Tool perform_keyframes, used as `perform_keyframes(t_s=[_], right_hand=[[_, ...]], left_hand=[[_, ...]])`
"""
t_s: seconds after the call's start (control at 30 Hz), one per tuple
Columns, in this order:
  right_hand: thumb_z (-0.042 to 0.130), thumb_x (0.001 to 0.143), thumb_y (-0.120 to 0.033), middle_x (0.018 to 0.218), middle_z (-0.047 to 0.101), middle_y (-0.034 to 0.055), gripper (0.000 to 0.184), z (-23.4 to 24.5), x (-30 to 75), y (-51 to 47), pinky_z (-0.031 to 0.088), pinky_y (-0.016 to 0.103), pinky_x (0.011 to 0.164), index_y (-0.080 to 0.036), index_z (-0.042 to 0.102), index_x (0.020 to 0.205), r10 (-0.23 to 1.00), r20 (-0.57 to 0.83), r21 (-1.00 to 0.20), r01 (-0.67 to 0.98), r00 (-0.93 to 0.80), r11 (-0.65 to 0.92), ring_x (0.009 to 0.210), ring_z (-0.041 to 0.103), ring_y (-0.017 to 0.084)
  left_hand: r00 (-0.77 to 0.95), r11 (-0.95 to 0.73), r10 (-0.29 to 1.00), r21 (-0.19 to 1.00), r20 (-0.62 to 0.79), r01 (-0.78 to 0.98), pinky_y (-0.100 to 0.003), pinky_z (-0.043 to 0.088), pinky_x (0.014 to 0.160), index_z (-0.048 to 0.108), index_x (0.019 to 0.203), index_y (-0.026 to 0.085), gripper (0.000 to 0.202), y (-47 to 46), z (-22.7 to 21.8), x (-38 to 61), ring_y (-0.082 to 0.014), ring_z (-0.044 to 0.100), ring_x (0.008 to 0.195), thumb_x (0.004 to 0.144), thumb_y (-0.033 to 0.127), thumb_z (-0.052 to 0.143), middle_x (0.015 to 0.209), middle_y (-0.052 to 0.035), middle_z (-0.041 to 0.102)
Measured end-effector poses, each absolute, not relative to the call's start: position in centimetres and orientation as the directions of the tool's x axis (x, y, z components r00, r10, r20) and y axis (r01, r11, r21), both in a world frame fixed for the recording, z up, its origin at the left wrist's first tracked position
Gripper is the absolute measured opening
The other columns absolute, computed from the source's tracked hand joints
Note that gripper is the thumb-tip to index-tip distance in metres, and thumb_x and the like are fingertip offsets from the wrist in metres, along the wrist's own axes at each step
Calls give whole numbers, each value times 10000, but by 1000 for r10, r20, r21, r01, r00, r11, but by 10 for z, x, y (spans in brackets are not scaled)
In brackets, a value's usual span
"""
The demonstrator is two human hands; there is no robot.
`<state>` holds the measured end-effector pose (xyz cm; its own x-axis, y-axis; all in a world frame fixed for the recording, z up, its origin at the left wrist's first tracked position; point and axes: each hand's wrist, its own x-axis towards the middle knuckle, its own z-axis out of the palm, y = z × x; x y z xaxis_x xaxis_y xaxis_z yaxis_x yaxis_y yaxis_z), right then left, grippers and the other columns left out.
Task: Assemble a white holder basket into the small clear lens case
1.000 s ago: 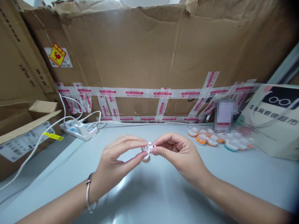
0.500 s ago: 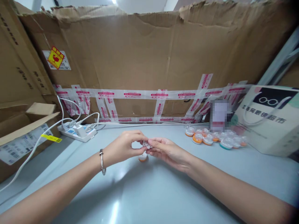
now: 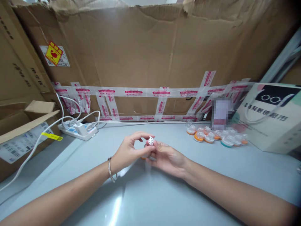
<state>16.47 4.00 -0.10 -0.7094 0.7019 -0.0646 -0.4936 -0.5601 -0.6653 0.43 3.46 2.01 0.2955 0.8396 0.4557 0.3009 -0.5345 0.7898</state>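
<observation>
A small white openwork piece [image 3: 151, 141] with several holes is up above the table, its patterned face turned toward me. My left hand [image 3: 134, 146] pinches it between thumb and forefinger. From the other side, my right hand [image 3: 166, 155] closes its thumb and fingers at the lower edge of the same piece. Mostly hidden behind my fingers is a small case with an orange base [image 3: 143, 158], standing on the table beneath my hands. A silver bracelet [image 3: 110, 169] circles my left wrist.
Several clear-topped small cases with orange or teal bases [image 3: 209, 137] sit at the right, before a paper bag [image 3: 268, 131]. A white power strip [image 3: 86, 131] with cables and an open carton [image 3: 25, 138] are at the left. A large cardboard box [image 3: 141, 56] walls the back.
The white piece has been turned and raised slightly, so its holed face now shows. My left hand has shifted right, and my hands now cover most of the orange-based case.
</observation>
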Motion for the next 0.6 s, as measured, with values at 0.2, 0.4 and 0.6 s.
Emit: perform_keyframes(t_s=[0.2,0.4,0.6], right_hand=[[604,787,-259,746,563,-6,114,0,167,42,405,272,742,-158,608,839,659,-56,-657,-470,-750,-590,785,537,116],[587,800,-238,759,588,-5,119,2,168,42,414,280,755,-147,617,872,677,-83,-641,-481,-731,-598,754,546,100],[651,746,-294,752,584,-4,170,9,167,40,425,274,733,-148,636,830,718,-118,-693,-461,-686,-554,702,536,90]], left_hand=[[296,-501,851,840,434,209,-299,453,835,667,896,174,158,32,21,6,-161,575,908,744,204,640,946,-59,641],[310,-450,867,880,390,151,-282,450,824,669,889,175,141,31,23,5,-159,570,909,755,187,626,949,-52,631],[433,-280,861,959,268,-38,-248,443,757,661,877,174,113,34,26,4,-131,542,829,805,208,581,887,-25,598]])
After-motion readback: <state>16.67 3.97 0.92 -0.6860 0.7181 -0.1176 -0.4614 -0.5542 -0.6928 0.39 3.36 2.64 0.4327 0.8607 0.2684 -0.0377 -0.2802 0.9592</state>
